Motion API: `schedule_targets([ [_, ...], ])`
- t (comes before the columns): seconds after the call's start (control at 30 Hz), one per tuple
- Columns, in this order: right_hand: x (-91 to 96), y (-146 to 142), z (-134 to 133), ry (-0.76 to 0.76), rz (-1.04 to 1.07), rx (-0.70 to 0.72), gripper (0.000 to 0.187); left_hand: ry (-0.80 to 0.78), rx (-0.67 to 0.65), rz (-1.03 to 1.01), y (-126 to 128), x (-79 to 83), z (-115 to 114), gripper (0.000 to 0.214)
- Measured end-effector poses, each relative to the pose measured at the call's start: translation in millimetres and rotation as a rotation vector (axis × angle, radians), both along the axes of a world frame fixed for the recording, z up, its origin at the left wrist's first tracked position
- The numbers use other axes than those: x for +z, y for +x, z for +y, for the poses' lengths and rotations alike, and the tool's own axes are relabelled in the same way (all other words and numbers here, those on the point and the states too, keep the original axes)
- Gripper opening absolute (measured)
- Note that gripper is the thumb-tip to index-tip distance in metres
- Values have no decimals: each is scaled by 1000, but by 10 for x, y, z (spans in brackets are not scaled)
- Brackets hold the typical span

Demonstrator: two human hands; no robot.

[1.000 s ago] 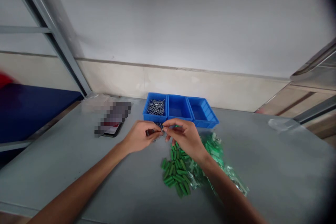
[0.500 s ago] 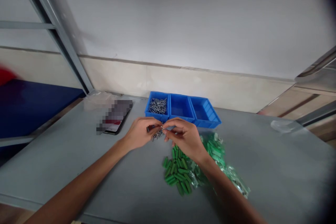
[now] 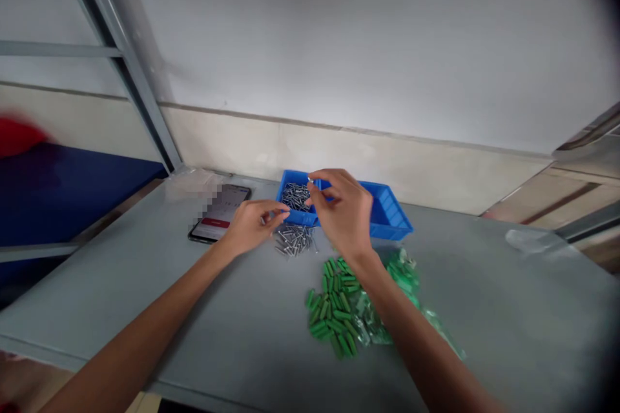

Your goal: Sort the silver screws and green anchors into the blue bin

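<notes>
My right hand (image 3: 343,210) is raised over the left blue bin (image 3: 296,218), its thumb and forefinger pinching a small silvery screw (image 3: 310,180). The screw's shape is mostly hidden by the fingers. Lower and to the left, my left hand (image 3: 252,224) has its thumb and forefinger close together at the bin's front corner; what they hold, if anything, cannot be made out. Many screws (image 3: 295,197) fill the left bin. A loose pile of screws (image 3: 296,241) lies on the table just in front of it, beside my left fingertips.
Joined to the left bin, more blue bins (image 3: 392,210) stand along the wall. Green wall plugs (image 3: 334,310) lie heaped near clear plastic bags (image 3: 404,274) under my right forearm. A phone (image 3: 209,230) and crumpled plastic (image 3: 191,182) are at left, another plastic piece (image 3: 526,240) at right.
My hands, together over the screw pile before, have parted. The right rose to the left bin with the screw; the left drew slightly back and up. The loose pile now shows.
</notes>
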State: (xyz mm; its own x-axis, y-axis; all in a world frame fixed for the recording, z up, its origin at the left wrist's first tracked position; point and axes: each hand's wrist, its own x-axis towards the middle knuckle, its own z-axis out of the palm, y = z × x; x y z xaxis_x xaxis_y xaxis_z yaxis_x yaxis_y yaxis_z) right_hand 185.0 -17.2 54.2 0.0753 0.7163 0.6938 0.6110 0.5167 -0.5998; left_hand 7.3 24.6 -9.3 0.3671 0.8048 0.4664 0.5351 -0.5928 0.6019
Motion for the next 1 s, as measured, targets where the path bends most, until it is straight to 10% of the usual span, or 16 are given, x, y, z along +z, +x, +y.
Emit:
schedule_targets([
  [0.43,-459,390,-218,-640,-370,-98,7,99,-2,91,28,15,-37,23],
  [1.0,-572,401,-236,-522,-324,-78,11,99,-126,15,155,43,-181,18],
])
